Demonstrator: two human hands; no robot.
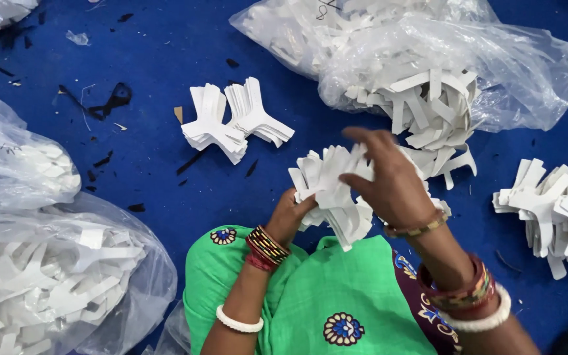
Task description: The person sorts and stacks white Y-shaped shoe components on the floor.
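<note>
A bundle of white branched paper cutouts [330,190] is held above my lap. My left hand [288,215] grips it from below at its left side. My right hand [389,181] covers its right side, fingers curled over the top of the pieces. Both wrists wear red and gold bangles, and a white one each. My green cloth with flower patches [310,296] lies under the hands.
A neat stack of the same cutouts [235,121] lies on the blue surface [152,59] ahead. An open plastic bag spilling cutouts [428,72] sits at top right, another pile [560,210] at right. Filled clear bags [47,263] crowd the left.
</note>
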